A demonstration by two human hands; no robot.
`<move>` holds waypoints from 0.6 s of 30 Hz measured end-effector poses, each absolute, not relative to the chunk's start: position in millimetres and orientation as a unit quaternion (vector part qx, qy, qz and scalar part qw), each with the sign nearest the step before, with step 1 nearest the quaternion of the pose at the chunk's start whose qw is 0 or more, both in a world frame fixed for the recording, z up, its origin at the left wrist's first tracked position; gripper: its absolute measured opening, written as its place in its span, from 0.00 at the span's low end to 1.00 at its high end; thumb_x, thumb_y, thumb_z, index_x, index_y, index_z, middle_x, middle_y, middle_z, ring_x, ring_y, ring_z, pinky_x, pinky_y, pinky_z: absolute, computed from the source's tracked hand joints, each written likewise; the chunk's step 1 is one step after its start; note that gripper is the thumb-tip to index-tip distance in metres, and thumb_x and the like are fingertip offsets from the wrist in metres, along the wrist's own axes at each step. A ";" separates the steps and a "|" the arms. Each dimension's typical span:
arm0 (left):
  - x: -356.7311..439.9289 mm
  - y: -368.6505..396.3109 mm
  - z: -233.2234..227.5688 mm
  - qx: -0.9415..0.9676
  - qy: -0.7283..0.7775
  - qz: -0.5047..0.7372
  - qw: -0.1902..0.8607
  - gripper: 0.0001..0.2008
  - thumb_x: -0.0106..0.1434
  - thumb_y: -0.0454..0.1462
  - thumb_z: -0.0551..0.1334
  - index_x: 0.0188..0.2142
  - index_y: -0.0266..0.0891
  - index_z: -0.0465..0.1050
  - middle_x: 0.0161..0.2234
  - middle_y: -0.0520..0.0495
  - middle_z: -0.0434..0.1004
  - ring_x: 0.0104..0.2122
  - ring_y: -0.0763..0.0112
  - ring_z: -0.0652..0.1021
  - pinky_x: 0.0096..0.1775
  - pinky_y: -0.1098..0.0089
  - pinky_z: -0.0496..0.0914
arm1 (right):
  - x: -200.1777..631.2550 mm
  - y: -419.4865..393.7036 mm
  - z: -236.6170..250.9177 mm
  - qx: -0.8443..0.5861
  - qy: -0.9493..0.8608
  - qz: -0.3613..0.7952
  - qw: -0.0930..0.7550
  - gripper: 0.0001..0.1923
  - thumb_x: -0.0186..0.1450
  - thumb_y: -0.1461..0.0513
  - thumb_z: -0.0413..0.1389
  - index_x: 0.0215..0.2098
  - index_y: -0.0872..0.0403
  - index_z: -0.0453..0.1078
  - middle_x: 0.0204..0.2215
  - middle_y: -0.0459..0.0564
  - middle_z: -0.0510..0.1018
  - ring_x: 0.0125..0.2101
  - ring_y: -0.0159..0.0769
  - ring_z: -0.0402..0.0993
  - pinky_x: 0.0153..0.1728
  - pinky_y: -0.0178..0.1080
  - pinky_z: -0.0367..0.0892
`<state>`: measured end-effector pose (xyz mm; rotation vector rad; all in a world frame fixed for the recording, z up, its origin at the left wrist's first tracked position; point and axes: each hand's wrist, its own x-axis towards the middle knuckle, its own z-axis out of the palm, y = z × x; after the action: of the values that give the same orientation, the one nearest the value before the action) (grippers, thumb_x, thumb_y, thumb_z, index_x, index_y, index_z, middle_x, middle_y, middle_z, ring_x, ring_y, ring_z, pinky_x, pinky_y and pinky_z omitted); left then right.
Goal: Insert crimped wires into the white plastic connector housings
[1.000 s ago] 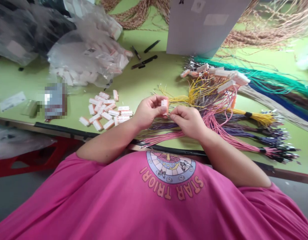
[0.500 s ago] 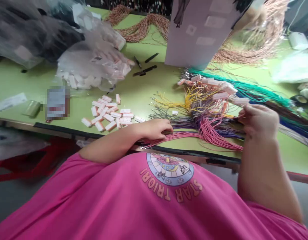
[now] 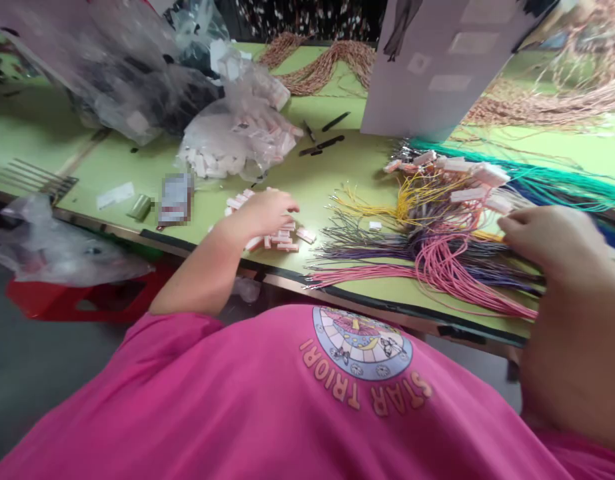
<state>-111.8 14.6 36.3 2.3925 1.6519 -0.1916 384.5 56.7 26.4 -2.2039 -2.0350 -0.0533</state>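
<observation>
Your left hand [image 3: 264, 212] lies palm down on the loose pile of small white-and-pink connector housings [image 3: 282, 239] near the table's front edge, fingers curled loosely over them. Whether any piece is pinched under the fingers cannot be told, since the hand covers most of the pile. Your right hand [image 3: 547, 239] rests far to the right on the bundle of pink wires [image 3: 452, 273], fingers bent and close together. The blur hides what they grip, if anything.

Just beyond your right hand sit finished harnesses, white connectors [image 3: 467, 177] with yellow wires [image 3: 382, 208] fanning towards the middle of the green table [image 3: 307, 180]. Purple and grey wires [image 3: 367, 243] lie between the yellow and the pink ones, and teal cables [image 3: 552, 183] run off to the right.

Your pink shirt carries a round emblem [image 3: 361, 341] and the words "STAR TRIORI" below it. Behind the pile stands a clear bag of more housings [image 3: 237, 140]. To its left lie a blurred card [image 3: 176, 199], a small green roll [image 3: 140, 207] and a white paper slip [image 3: 116, 195], its print too small to read. A grey board [image 3: 437, 60] stands at the back, with black tools [image 3: 323, 143] in front of it.
</observation>
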 end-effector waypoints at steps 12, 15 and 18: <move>-141.5 32.3 13.8 0.823 0.536 -0.117 0.149 0.28 0.65 0.55 0.55 0.52 0.37 0.77 0.45 0.37 0.75 0.48 0.55 0.73 0.49 0.63 0.64 | 210.6 20.7 93.4 -0.525 -0.849 -0.030 0.047 0.18 0.67 0.61 0.48 0.43 0.53 0.79 0.39 0.54 0.83 0.38 0.40 0.75 0.35 0.41 0.61; -140.4 35.6 12.9 0.826 0.530 -0.111 0.159 0.27 0.64 0.56 0.56 0.46 0.38 0.77 0.43 0.39 0.76 0.44 0.59 0.74 0.45 0.65 0.64 | 198.8 50.0 69.9 -0.446 -0.888 0.029 -0.107 0.20 0.64 0.66 0.49 0.47 0.52 0.79 0.41 0.53 0.83 0.39 0.41 0.76 0.36 0.39 0.62; -138.4 36.6 12.5 0.813 0.536 -0.117 0.195 0.25 0.65 0.54 0.55 0.47 0.38 0.76 0.42 0.41 0.77 0.41 0.62 0.75 0.41 0.67 0.64 | 201.7 69.4 51.7 -0.447 -0.873 0.029 -0.192 0.20 0.62 0.65 0.52 0.49 0.51 0.79 0.43 0.55 0.83 0.40 0.43 0.77 0.34 0.38 0.62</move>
<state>-138.4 36.6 12.5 2.2777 1.5028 -0.3277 201.7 69.4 51.7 -1.6072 -3.1392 0.1052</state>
